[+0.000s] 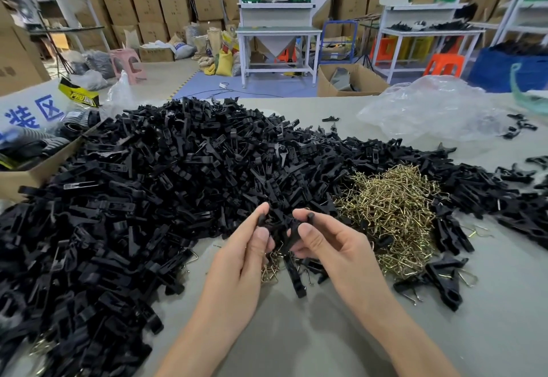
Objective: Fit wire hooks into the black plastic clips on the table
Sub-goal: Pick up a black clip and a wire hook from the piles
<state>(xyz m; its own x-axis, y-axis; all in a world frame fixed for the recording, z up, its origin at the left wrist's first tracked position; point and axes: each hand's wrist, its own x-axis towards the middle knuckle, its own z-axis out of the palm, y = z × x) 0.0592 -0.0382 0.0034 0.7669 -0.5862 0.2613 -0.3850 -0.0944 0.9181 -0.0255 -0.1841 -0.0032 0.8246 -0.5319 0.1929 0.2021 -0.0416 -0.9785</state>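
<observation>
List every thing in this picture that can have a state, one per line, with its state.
left hand, pinching the held clip.
right hand, pinching the same clip.
held clip, raised between both hands; hook fitted or not, cannot tell.
heap of black clips, loose on the table.
pile of wire hooks, loose beside the heap.
cardboard box, open.
plastic bag, crumpled.

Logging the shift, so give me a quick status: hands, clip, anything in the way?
Left hand and right hand both pinch one black clip above the table. Wire hook pile just right of them. Nothing blocking.
</observation>
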